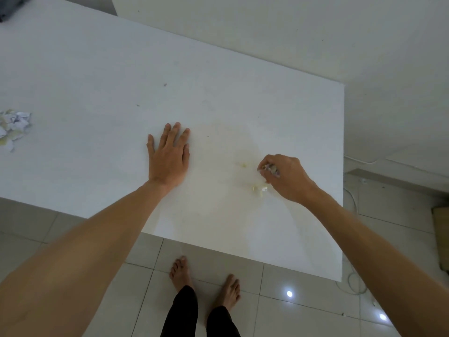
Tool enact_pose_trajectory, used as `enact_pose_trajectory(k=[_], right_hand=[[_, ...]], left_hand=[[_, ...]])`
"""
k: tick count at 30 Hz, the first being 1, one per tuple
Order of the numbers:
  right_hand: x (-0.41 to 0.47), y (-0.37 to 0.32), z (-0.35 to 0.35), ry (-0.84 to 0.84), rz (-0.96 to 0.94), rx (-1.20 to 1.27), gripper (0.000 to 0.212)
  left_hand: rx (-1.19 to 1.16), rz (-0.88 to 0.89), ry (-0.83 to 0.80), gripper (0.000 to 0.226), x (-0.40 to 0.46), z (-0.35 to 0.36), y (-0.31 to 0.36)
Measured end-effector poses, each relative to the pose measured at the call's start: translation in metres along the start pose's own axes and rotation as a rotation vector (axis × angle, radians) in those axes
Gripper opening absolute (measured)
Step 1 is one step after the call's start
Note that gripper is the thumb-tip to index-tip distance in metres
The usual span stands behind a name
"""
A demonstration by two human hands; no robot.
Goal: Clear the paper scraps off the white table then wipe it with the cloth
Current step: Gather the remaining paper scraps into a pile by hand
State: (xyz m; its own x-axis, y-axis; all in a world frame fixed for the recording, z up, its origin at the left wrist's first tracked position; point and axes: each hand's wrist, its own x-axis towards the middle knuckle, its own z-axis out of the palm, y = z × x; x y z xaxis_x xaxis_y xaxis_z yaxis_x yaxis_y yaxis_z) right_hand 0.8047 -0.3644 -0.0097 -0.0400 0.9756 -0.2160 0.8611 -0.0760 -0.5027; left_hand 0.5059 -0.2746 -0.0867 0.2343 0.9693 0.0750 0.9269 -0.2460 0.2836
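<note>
Right hand curls round paper scraps, mostly hidden in the fingers; more scraps lie just beside it on the table. Left hand rests flat, fingers spread. Scrap pile and dark cloth are cut off at left.

It looks like a room in a home: 2 bare feet at the bottom stand on a tiled floor, with plain white walls at the top.

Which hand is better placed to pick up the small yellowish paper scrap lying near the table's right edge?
Right. The right hand, already pinching scraps, hovers just beside the small yellowish paper scrap; the left hand lies flat farther away.
</note>
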Motion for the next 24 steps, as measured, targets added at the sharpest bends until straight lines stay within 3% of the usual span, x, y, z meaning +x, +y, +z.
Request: enact_pose_trajectory(k=[6,11,16,24], right_hand=[[-0.027,0.008,0.022,0.051,0.082,0.017,0.016],[-0.035,0.0,0.04,0.078,0.077,0.121,0.053],[-0.025,-0.001,0.051,0.175,0.019,0.122,0.015],[0.01,-0.014,0.035,0.218,0.022,0.167,0.017]], left_hand=[[-0.013,-0.074,0.016,0.045,-0.01,0.008,0.03],[-0.03,-0.018,0.003,0.048,-0.03,0.02,0.062],[-0.029,-0.036,0.013,0.049,-0.03,0.024,0.067],[-0.01,-0.043,0.014,0.05,-0.033,0.023,0.067]])
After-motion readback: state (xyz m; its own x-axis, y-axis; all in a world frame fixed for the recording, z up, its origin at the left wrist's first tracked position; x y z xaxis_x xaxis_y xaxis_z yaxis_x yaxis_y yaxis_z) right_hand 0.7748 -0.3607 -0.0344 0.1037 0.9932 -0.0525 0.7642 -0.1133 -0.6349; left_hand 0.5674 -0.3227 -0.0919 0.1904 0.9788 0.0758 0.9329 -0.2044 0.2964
